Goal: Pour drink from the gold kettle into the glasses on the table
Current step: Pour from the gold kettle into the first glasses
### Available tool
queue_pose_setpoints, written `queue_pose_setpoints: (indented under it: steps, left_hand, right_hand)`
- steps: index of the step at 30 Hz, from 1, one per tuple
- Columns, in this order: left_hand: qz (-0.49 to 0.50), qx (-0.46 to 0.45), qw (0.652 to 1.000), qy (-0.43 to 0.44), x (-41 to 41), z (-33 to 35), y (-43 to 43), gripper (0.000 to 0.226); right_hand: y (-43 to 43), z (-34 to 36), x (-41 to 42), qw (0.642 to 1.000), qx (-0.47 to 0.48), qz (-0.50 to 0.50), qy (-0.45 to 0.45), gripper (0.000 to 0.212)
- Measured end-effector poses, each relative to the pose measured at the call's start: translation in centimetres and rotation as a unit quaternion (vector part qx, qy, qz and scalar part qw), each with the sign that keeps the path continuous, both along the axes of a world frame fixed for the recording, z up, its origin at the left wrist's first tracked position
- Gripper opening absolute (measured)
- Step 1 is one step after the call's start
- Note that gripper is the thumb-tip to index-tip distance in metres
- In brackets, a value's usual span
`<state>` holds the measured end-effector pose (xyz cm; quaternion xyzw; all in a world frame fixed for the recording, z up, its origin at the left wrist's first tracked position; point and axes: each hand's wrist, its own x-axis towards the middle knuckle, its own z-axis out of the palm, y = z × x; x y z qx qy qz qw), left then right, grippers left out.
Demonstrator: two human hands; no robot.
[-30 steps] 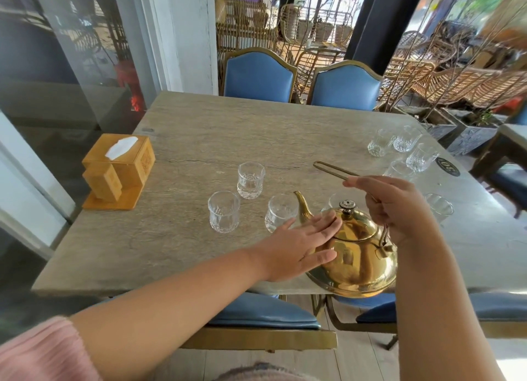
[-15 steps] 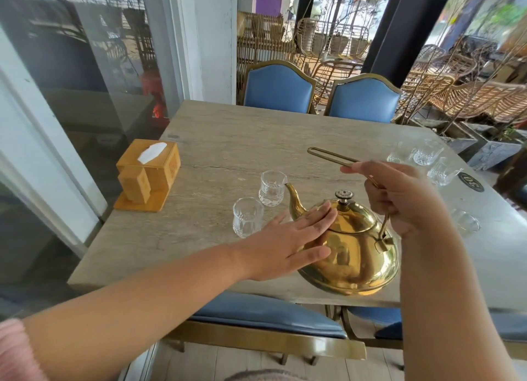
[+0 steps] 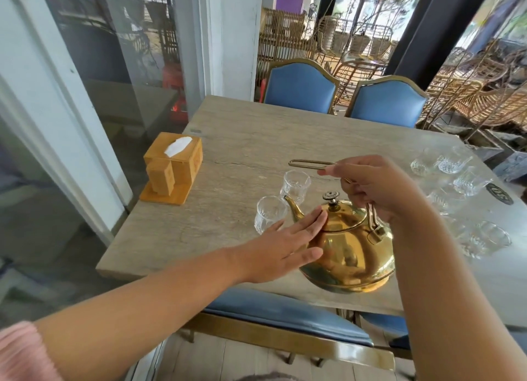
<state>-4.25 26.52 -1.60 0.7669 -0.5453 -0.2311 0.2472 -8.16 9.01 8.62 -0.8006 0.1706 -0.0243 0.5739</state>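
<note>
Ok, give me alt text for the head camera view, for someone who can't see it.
A person's right hand holds a gold kettle by its handle above a stone table, while the left hand rests flat against its side. Its spout points toward two empty glasses; more glasses sit at right, a wooden tissue box at left.

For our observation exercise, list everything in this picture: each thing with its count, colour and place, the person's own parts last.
Kettle: one, gold, near table edge, spout toward the near glasses.
Near glasses: two, clear, by the spout.
Far glasses: several, clear, blurred, table's right side.
Tissue box: one, wooden, table's left.
Table: one, grey-beige stone.
Chairs: two blue beyond the table; blue seats also at the near edge.
Left hand: flat, open, against the kettle's side and lid.
Right hand: gripping the kettle's handle.
</note>
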Motion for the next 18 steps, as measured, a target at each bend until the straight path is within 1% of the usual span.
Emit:
queue_pose_setpoints:
  steps: [6,12,18]
  left_hand:
    - [0.004,-0.010,1.000,0.023,0.1,-0.8,0.1,0.061]
    - [0.004,-0.012,0.999,0.043,0.2,-1.1,0.1,0.060]
    - [-0.008,-0.009,0.998,0.060,-0.1,-1.0,0.3,0.055]
  right_hand:
    - [0.4,-0.1,0.8,0.999,-0.026,0.019,0.021,0.022]
    - [0.7,-0.1,1.2,0.996,-0.065,0.039,0.042,0.029]
    - [1.0,-0.2,1.1,0.993,-0.095,0.050,0.056,0.029]
